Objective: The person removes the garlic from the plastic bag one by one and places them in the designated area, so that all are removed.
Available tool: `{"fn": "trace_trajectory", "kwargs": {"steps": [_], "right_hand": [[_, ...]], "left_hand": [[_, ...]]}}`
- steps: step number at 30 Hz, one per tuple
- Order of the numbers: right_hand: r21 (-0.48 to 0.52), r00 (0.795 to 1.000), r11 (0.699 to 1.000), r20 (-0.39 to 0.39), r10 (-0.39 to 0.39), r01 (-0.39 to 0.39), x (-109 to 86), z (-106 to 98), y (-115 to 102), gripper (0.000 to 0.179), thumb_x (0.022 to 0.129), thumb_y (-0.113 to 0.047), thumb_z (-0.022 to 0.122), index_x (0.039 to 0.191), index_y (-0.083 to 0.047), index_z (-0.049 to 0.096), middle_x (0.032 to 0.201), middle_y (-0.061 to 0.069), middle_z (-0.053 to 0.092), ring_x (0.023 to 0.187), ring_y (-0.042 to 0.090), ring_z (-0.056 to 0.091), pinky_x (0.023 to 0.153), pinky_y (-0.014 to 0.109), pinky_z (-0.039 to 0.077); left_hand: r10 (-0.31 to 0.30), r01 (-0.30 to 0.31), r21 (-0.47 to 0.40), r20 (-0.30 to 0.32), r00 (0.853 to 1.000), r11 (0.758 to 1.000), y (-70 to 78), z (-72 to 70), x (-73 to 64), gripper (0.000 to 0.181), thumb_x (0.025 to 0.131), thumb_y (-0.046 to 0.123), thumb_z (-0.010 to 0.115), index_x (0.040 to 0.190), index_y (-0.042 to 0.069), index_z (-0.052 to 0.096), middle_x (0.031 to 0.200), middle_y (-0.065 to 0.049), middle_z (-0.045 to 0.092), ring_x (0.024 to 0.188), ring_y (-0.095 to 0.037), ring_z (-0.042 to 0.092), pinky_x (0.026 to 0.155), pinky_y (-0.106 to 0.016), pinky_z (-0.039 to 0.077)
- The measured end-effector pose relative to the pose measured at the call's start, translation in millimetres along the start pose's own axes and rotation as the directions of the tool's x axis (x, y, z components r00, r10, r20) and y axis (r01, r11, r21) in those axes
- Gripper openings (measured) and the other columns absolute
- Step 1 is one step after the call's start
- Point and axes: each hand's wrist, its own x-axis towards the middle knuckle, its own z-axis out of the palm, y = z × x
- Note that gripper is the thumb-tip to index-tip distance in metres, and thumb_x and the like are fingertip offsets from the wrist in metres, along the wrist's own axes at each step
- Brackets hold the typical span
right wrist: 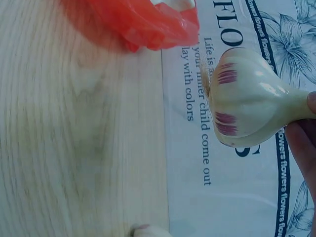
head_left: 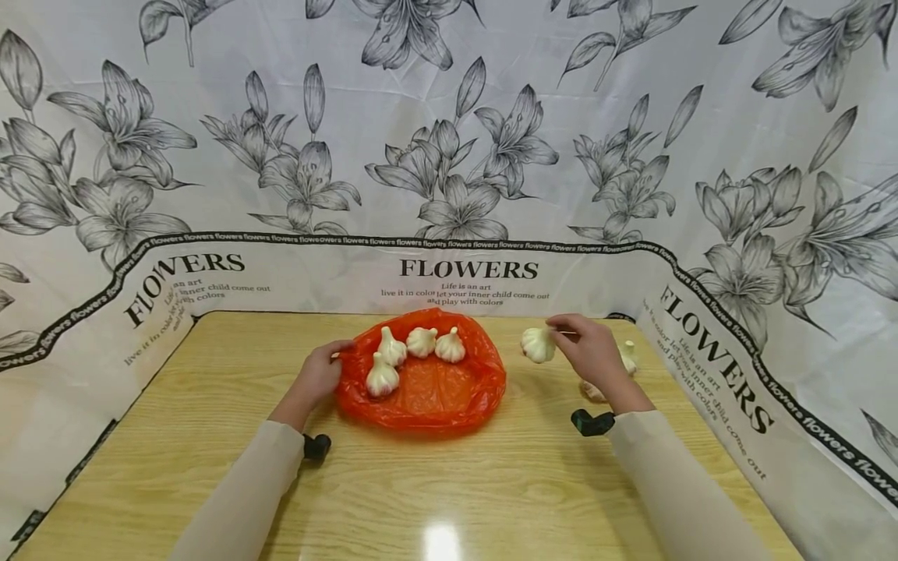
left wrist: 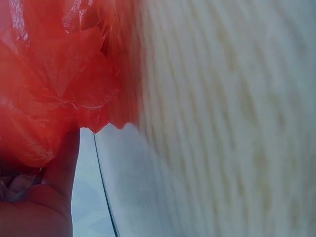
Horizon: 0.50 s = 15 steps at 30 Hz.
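Garlic (head_left: 537, 346) may slip: right hand (head_left: 588, 349) pinches only its stem (right wrist: 296, 105); left hand (head_left: 323, 375), pinching bag (head_left: 449, 419), could drag it.

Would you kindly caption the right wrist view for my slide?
Right hand pinches a white, purple-streaked garlic bulb by its stem.

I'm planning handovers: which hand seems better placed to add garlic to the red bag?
Probably the right hand: it pinches a garlic bulb by its stem, while the left hand holds the red bag by its edge.
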Motion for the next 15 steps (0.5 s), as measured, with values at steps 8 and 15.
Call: {"fn": "trace_trajectory", "kwargs": {"steps": [8, 15], "right_hand": [[-0.029, 0.999, 0.999, -0.014, 0.044, -0.044, -1.8, -17, 12, 0.027, 0.096, -0.017, 0.059, 0.121, -0.008, 0.064, 0.120, 0.015, 0.066, 0.101, 0.035, 0.067, 0.084, 0.050, 0.055], [-0.065, 0.997, 0.997, -0.064, 0.042, -0.046, -4.1, -31, 24, 0.026, 0.096, -0.017, 0.059, 0.119, -0.008, 0.066, 0.118, 0.018, 0.067, 0.098, 0.036, 0.068, 0.083, 0.051, 0.055]], "left_hand": [[-0.014, 0.013, 0.007, 0.026, 1.000, 1.000, 0.9, -2.1, -2.7, 0.047, 0.097, 0.000, 0.034, 0.141, 0.007, 0.049, 0.145, -0.018, 0.046, 0.122, -0.032, 0.049, 0.100, -0.045, 0.050], [-0.018, 0.017, 0.018, 0.029, 0.999, 1.000, 5.4, -0.7, -2.1, 0.047, 0.097, 0.001, 0.034, 0.140, 0.008, 0.049, 0.145, -0.018, 0.046, 0.118, -0.031, 0.050, 0.097, -0.042, 0.052]]}}
